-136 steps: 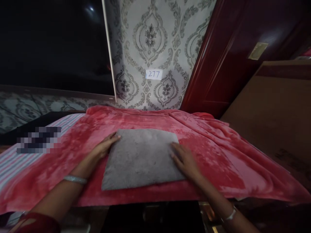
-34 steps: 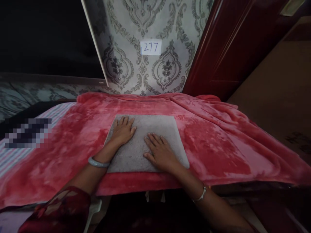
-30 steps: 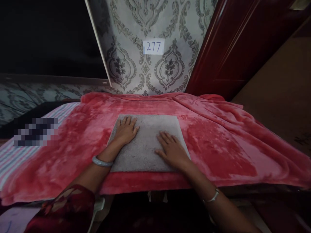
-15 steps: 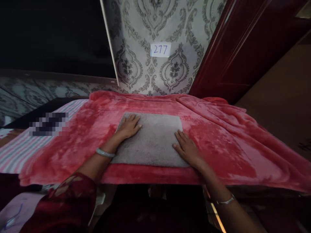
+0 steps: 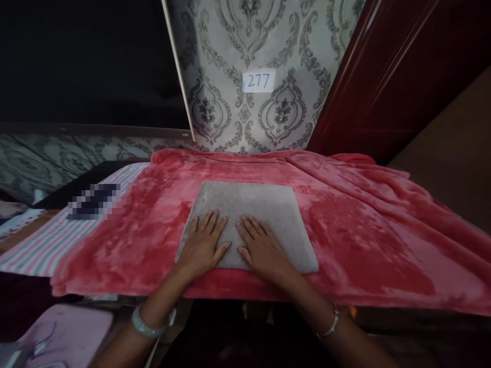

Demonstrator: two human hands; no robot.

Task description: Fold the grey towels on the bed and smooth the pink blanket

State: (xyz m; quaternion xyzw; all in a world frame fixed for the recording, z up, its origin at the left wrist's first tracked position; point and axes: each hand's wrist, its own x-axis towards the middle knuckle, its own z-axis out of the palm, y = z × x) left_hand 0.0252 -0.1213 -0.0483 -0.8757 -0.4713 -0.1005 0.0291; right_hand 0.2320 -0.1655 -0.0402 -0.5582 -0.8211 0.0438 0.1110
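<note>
A grey folded cloth point(image 5: 255, 209) lies flat on a red plush blanket point(image 5: 356, 225) spread over a table. My left hand point(image 5: 203, 245) rests palm down on the cloth's near left part, fingers spread. My right hand point(image 5: 261, 248) lies palm down beside it on the near middle of the cloth, fingers spread too. The two hands are close together, nearly touching. Neither hand grips anything. Each wrist wears a bangle.
A patterned wall with a paper label "277" point(image 5: 259, 81) stands behind the table. A dark red door point(image 5: 387, 76) is at the right. A striped cloth point(image 5: 57, 237) lies at the left, and a pink item point(image 5: 65, 332) sits low at the near left.
Both hands have slid from the cloth's left and right sides toward its near middle and now lie side by side. The view has shifted slightly.
</note>
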